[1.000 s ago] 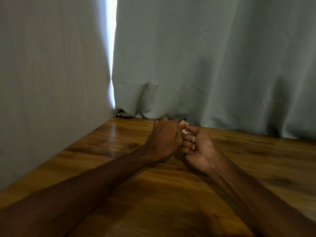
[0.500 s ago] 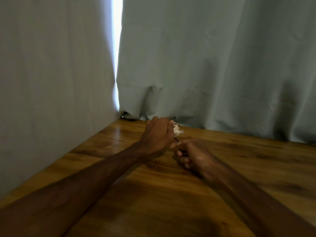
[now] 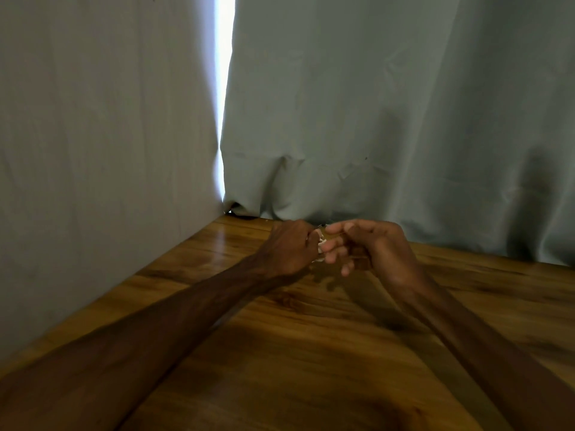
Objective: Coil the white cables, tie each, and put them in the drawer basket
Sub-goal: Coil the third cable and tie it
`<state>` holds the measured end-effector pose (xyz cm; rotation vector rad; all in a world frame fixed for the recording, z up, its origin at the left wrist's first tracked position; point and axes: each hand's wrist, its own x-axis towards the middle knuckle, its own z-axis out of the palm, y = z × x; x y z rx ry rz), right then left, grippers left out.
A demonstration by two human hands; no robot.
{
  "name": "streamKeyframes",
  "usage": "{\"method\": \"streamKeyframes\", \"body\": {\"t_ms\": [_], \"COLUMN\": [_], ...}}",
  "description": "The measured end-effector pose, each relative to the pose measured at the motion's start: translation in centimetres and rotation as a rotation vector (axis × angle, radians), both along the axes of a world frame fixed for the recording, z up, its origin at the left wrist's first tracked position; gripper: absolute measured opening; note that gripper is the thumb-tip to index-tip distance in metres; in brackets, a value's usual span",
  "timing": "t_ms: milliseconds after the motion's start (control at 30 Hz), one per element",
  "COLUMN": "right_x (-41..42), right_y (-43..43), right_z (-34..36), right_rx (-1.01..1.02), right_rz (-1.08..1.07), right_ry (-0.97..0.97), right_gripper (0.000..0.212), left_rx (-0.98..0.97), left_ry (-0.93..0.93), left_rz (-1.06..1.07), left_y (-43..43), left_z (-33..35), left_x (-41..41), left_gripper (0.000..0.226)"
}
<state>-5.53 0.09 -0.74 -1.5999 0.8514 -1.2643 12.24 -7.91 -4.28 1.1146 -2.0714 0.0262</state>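
Both my hands meet above the wooden table (image 3: 311, 353), near its far edge. My left hand (image 3: 287, 248) grips a small bundle of coiled white cable (image 3: 320, 244), and only a bit of the cable shows past its fingers. A thin dark tie end (image 3: 322, 225) sticks out above the bundle. My right hand (image 3: 370, 244) is just right of it, with its fingers spread and loosely bent. Their tips are at the bundle and the thumb tip is by the tie end. No drawer basket is in view.
A grey-green curtain (image 3: 389, 119) hangs behind the table's far edge, and a pale wall (image 3: 93, 150) runs along the left side. A bright gap (image 3: 224, 88) shows between them.
My right hand has risen from below the bundle and uncurled its fingers beside it. My left hand keeps its grip on the cable. The view has shifted a little.
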Motion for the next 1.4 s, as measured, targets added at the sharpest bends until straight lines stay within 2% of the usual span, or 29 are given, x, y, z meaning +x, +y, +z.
{"method": "streamKeyframes", "body": {"t_ms": [133, 233, 367, 533, 633, 833, 933, 1067, 1233, 1400], "right_x": [-1.8, -3.4, -3.8, -4.6, -4.9, -4.1, -4.0, -4.0, -3.7, -2.7], "right_y": [-0.1, -0.3, -0.6, -0.9, -0.9, -0.5, -0.5, -0.6, -1.1, -1.5], "right_z": [1.4, 1.7, 1.7, 1.6, 2.0, 2.1, 2.2, 2.2, 1.5, -0.5], "right_rx": [0.270, 0.265, 0.146, -0.178, -0.200, 0.021, 0.040, 0.008, -0.185, -0.203], "right_rz": [0.396, 0.454, 0.228, -0.193, -0.266, -0.021, -0.007, -0.008, -0.201, -0.335], "right_ry": [-0.249, -0.195, -0.001, 0.397, 0.318, -0.062, -0.143, -0.231, -0.120, 0.048], "right_gripper": [0.052, 0.046, 0.034, 0.023, 0.021, 0.027, 0.032, 0.024, 0.013, 0.020], "left_rx": [0.049, 0.073, 0.086, 0.099, 0.135, 0.232, 0.311, 0.360, 0.439, 0.519], "left_ry": [0.040, 0.038, 0.043, 0.057, 0.081, 0.079, 0.120, 0.179, 0.205, 0.236], "left_rz": [-0.142, -0.145, -0.160, -0.145, -0.164, -0.235, -0.251, -0.291, -0.418, -0.520], "left_y": [0.2, -0.2, 0.6, 1.6, 2.0, 2.5, 3.0, 3.6, 4.8, 6.4], "left_z": [0.2, 0.0, 0.2, 0.2, 0.4, 0.6, 0.8, 1.1, 1.7, 1.7], "left_x": [0.0, -0.1, -0.4, -0.7, -0.6, -1.1, -1.2, -1.4, -2.4, -3.8], "left_gripper": [0.047, 0.046, 0.040, 0.046, 0.047, 0.041, 0.039, 0.040, 0.035, 0.033]}}
